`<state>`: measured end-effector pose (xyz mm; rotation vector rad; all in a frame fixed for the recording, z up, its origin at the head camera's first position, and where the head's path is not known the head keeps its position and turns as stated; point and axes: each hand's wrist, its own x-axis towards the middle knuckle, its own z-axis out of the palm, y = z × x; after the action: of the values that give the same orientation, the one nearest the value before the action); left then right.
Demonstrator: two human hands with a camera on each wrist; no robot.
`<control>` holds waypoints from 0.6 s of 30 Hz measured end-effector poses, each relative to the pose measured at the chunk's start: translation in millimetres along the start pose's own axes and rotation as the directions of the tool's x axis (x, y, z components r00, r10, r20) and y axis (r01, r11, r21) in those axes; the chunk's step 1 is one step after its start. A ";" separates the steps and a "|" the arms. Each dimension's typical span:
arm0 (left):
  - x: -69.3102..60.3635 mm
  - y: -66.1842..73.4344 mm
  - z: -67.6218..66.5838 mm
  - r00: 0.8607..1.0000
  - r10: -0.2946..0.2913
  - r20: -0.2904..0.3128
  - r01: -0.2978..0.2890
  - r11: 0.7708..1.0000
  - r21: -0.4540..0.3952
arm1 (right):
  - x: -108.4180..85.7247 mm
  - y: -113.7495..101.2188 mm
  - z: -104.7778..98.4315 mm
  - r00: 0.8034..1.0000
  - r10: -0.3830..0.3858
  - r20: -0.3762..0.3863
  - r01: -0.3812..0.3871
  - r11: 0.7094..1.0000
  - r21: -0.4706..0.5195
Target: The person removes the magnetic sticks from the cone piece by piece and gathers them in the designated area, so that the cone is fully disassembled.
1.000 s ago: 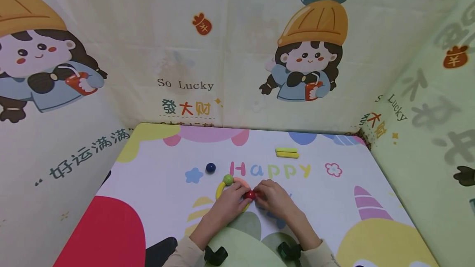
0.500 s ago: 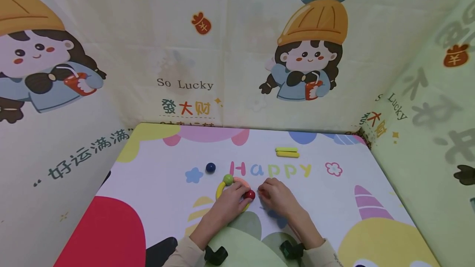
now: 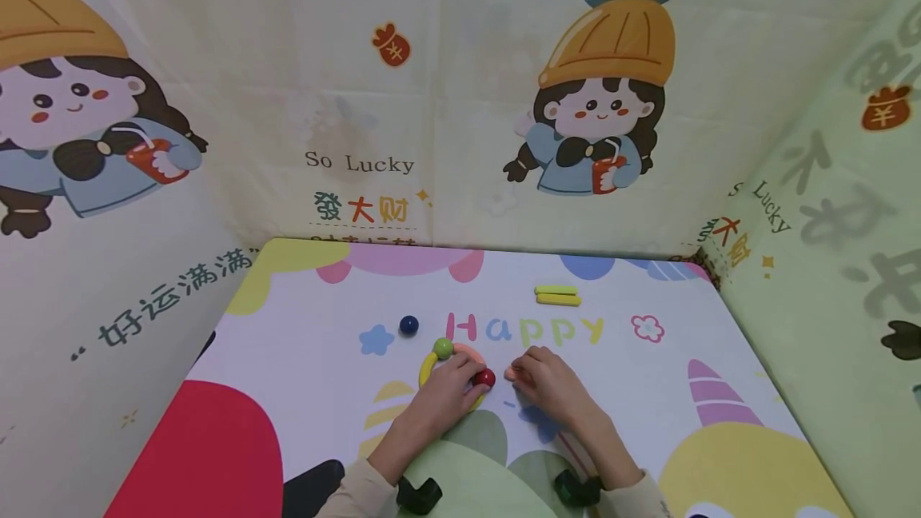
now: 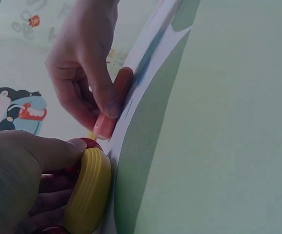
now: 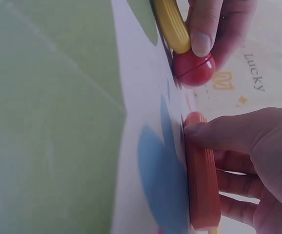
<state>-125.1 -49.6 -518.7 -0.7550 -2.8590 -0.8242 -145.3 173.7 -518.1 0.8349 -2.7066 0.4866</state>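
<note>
My left hand (image 3: 449, 384) pinches a red ball (image 3: 485, 378) between thumb and fingers, low over the table. That ball touches a curved yellow ribbed piece (image 4: 90, 190) of a ring. Also in the ring are a green ball (image 3: 442, 348), a second yellow curved piece (image 3: 427, 369) and a pink curved piece (image 3: 469, 353); the left hand hides part of it. To the right, apart from the ring, my right hand (image 3: 550, 384) holds a straight orange ribbed stick (image 5: 203, 180) between thumb and fingers. The stick's end points towards the red ball in the left wrist view.
A dark blue ball (image 3: 408, 326) lies behind and left of the ring. Two straight yellowish sticks, a lighter one (image 3: 556, 291) and a deeper yellow one (image 3: 558, 300), lie side by side further back. Printed cloth walls (image 3: 468, 102) stand around the table (image 3: 619, 390).
My right hand has drawn away from the red ball to the right, with the orange stick in it. The left hand stays on the red ball and the ring has not moved.
</note>
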 end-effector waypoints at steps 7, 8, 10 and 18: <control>-0.2 0.4 0.4 1.000 -0.001 0.001 0.001 1.000 -0.005 | -5.1 2.9 -5.1 0.999 0.031 0.040 -0.031 0.999 0.012; -0.3 0.5 0.3 1.000 0.000 0.000 0.000 1.000 -0.005 | -5.6 2.9 -6.2 0.998 0.034 0.048 -0.035 0.999 0.017; -0.3 0.9 0.0 1.000 -0.002 -0.002 0.002 1.000 -0.007 | -6.3 3.0 -8.0 0.997 0.040 0.059 -0.042 0.999 0.018; -1.1 0.6 1.1 1.000 -0.009 -0.001 0.009 1.000 -0.009 | -5.5 11.5 -12.8 0.998 0.048 0.026 -0.048 0.999 -0.006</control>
<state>-123.8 -49.0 -519.5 -0.7434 -2.8615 -0.8390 -145.6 190.3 -511.1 0.7818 -2.7565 0.4824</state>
